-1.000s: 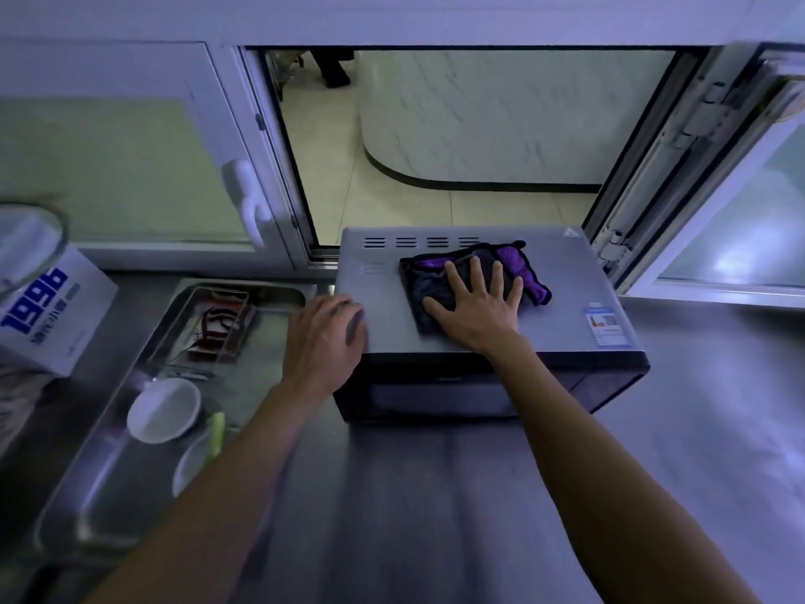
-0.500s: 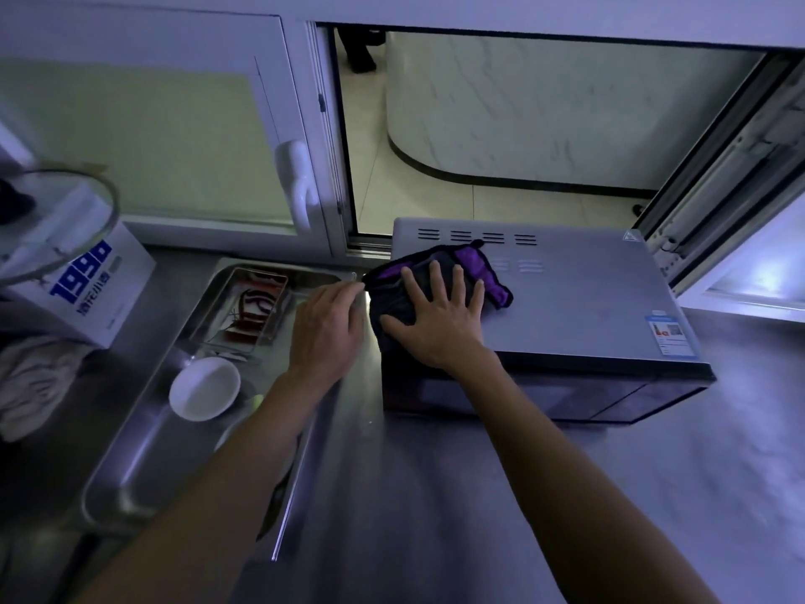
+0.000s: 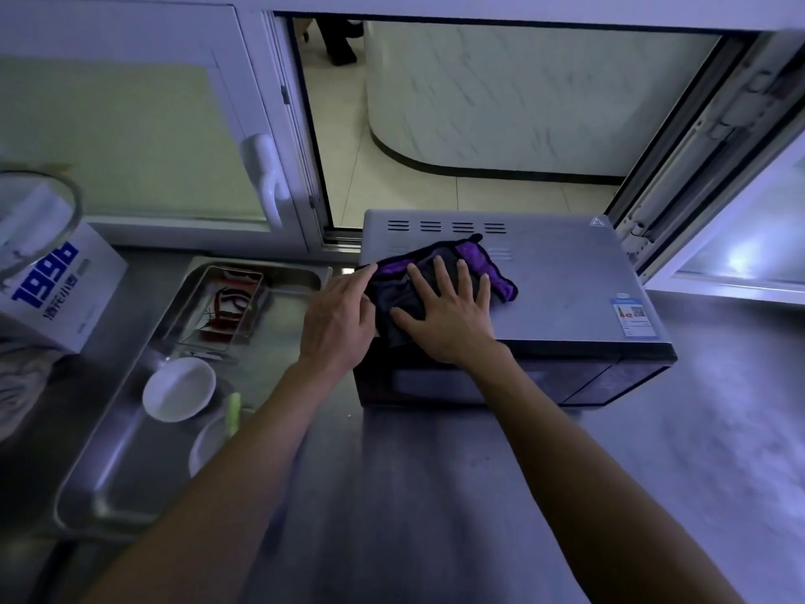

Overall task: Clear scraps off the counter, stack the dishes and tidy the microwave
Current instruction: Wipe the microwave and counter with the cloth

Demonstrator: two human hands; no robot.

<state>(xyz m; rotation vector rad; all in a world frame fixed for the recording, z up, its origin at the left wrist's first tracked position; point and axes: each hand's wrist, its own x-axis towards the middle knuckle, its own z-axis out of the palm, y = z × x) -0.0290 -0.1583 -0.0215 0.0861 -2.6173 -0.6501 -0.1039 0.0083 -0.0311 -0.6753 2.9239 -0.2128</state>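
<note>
Two hands on microwave (image 3: 566, 281), right hand (image 3: 453, 316) spread flat on cloth (image 3: 479, 259), left hand (image 3: 337, 318) fingers extended touching cloth edge

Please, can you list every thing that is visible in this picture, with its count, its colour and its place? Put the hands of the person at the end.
microwave: 1, grey top, dark front, on the counter under the open window
cloth: 1, purple and black, on the microwave top, left part
counter: 1, steel grey, across the bottom
tray: 1, steel, left of the microwave
small basket: 1, metal, red and dark things inside, far end of the tray
bowl: 1, white, in the tray
box: 1, white with blue print, far left
window handle: 1, white, on the left frame
left hand: 1, at the microwave's left edge, fingertip at the cloth
right hand: 1, pressed flat on the cloth
</note>
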